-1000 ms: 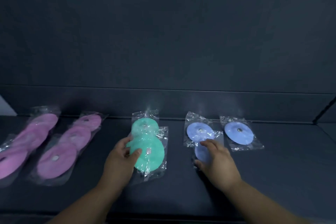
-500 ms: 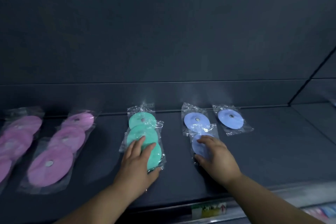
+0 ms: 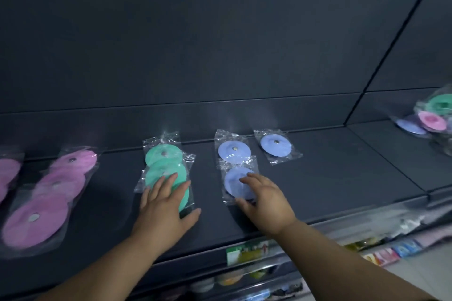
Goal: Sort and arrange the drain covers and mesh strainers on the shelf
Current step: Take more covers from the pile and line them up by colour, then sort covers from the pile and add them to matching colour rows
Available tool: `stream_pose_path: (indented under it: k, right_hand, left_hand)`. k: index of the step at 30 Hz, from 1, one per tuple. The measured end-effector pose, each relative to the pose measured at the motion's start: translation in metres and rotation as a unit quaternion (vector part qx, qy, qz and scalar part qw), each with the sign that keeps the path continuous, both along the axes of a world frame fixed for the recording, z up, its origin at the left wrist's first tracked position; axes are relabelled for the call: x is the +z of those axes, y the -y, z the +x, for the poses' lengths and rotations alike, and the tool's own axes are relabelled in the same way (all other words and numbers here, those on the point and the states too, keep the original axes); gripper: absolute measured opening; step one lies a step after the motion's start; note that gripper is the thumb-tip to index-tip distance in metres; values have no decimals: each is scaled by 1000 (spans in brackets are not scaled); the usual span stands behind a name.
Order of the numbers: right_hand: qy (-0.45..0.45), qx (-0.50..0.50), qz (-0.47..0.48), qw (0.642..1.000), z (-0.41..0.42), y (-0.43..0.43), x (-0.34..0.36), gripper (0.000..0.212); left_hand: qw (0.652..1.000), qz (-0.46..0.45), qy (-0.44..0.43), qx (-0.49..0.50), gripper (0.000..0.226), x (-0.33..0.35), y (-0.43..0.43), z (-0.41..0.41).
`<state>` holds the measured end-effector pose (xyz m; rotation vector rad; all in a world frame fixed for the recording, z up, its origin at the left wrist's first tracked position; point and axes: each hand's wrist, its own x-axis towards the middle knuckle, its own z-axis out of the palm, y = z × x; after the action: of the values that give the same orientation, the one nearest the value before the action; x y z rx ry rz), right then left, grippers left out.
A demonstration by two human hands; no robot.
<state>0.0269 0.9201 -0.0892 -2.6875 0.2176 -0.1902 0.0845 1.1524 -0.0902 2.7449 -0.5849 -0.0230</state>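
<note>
drain covers (image 3: 161, 166): flat green discs, metal centres, clear plastic bags.

Left hand (image 3: 163, 212) flat on bagged green covers (image 3: 163, 154), fingers straight; right hand (image 3: 266, 203) rests on near blue cover (image 3: 236, 182), fingers loosely bent; two rear blue covers (image 3: 276, 145) behind it; pink covers (image 3: 61, 178) in rows at left; mixed pile (image 3: 430, 117) far right on shelf (image 3: 330, 178).

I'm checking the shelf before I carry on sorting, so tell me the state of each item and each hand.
Pink covers: bagged, overlapping in a row.
Green covers: bagged, overlapping, flat left hand on top.
Near blue cover: bagged, right hand touching it.
Right blue cover: bagged, lying alone.
Far-right pile: mixed colours, heaped.
</note>
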Motion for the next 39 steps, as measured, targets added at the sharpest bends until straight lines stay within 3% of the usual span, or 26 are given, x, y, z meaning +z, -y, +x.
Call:
stream_pose_path:
  k: [6,11,16,22,30,39]
  right_hand:
    - [6,-42,-14,999,-91,88,11,43]
    - [-47,-101,-31,993,-201,209,23,51]
    - [-107,-219,-44,969,-310,322,36,61]
    - [-139,-311,-22,940,-391,405,32,53]
    - [-173,-342,6,924,-375,511,12,54]
    - [-143,-356,6,924,-281,669,35,54]
  left_hand:
    - [998,12,2,-59,88,20,97,-65]
    - [986,40,-18,-163,65,20,231,-138]
    - [962,87,-29,-255,67,22,370,-207]
    - [932,112,-32,-344,62,26,498,-260]
    - [908,121,-27,-399,63,14,636,-240]
    - [916,11,-20,-400,52,36,794,-133]
